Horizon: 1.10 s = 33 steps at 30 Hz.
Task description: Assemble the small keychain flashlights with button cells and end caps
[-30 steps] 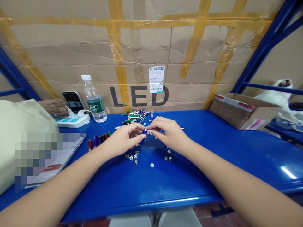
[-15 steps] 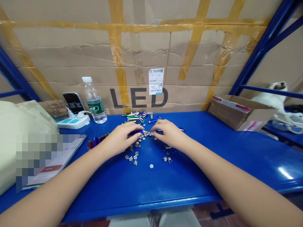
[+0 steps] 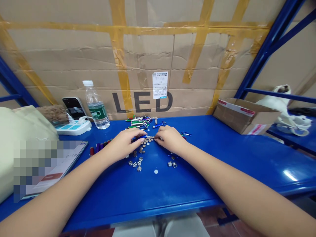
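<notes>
My left hand (image 3: 129, 141) is closed around a small blue metal tube (image 3: 142, 137), like a mini flashlight body, its end pointing right. Just across from it, my right hand (image 3: 168, 138) has thumb and forefinger pinched together at the edge of a cluster of button cells (image 3: 149, 140); whatever is between the fingertips is too small to make out. Silver caps (image 3: 134, 164) lie nearer me, below the left hand. Two more silver caps (image 3: 170, 164) sit below the right hand. A pale round disc (image 3: 156, 171) lies by itself towards the front.
Keychain flashlights with carabiners (image 3: 138, 122) are heaped at the back. Coloured tubes (image 3: 97, 147) stand partly behind my left forearm. Leftward are a water bottle (image 3: 97, 108), a power strip (image 3: 76, 127) and a tablet (image 3: 61, 164). A cardboard box (image 3: 237, 115) stands at right.
My right hand's fingertips have drawn together into a pinch by the button cells. The left hand keeps hold of the blue tube. The whole view has shifted slightly.
</notes>
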Tool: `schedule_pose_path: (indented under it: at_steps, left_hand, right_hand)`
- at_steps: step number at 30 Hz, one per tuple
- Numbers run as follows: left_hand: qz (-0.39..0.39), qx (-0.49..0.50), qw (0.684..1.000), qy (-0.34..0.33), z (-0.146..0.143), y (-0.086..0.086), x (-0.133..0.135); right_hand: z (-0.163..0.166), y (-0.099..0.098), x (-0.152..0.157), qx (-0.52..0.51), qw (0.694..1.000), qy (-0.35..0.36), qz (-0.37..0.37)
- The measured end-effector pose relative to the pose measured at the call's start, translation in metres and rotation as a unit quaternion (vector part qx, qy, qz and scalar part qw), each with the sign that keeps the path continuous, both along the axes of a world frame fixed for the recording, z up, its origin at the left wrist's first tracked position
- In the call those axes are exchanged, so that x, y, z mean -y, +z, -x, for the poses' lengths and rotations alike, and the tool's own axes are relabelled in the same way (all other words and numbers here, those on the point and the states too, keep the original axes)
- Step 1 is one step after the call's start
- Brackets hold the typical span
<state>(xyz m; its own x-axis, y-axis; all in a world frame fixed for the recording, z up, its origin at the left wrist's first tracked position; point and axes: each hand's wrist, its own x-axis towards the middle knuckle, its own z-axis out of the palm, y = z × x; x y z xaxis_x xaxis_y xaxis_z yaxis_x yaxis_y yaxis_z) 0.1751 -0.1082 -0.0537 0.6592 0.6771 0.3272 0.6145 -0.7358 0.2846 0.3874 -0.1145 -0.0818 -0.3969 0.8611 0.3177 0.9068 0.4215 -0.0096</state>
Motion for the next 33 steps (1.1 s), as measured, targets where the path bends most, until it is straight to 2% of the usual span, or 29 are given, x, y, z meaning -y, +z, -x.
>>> schedule_pose_path:
  at_steps: [4, 7, 9, 11, 19, 21, 23, 27, 30, 33]
  left_hand:
    - [0.006, 0.011, 1.000, 0.005, 0.000, -0.001, -0.001]
    - [0.023, 0.028, 0.999, 0.016, 0.000, -0.002, -0.001]
    - [0.046, 0.044, 0.998, 0.022, 0.000, -0.003, -0.001]
    - [0.071, 0.063, 0.995, 0.022, -0.001, -0.003, 0.000]
    - [0.172, 0.118, 0.978, 0.011, -0.003, -0.006, 0.001]
    - [0.188, 0.129, 0.974, 0.019, -0.003, -0.007, 0.000]
    - [0.194, 0.133, 0.971, 0.031, -0.001, -0.008, -0.002]
    - [0.180, 0.126, 0.974, 0.053, 0.002, -0.010, -0.008]
    - [0.174, 0.117, 0.976, 0.061, 0.002, -0.008, -0.007]
    - [0.173, 0.112, 0.977, 0.061, 0.001, -0.006, -0.005]
  right_hand:
    - [0.004, 0.003, 0.003, 0.017, 0.999, 0.013, -0.035]
    - [0.006, 0.008, 0.007, -0.090, 0.993, 0.036, -0.062]
    - [0.007, 0.011, 0.011, -0.177, 0.979, 0.057, -0.083]
    - [0.007, 0.013, 0.014, -0.221, 0.967, 0.080, -0.102]
    - [0.007, 0.010, 0.014, -0.133, 0.973, 0.149, -0.116]
    - [0.003, 0.014, 0.015, -0.132, 0.975, 0.147, -0.105]
    - [-0.003, 0.019, 0.017, -0.142, 0.980, 0.116, -0.077]
    - [-0.019, 0.028, 0.019, -0.088, 0.994, 0.039, 0.043]
    - [-0.023, 0.026, 0.017, -0.042, 0.992, 0.018, 0.118]
    - [-0.021, 0.020, 0.011, -0.020, 0.990, 0.012, 0.136]
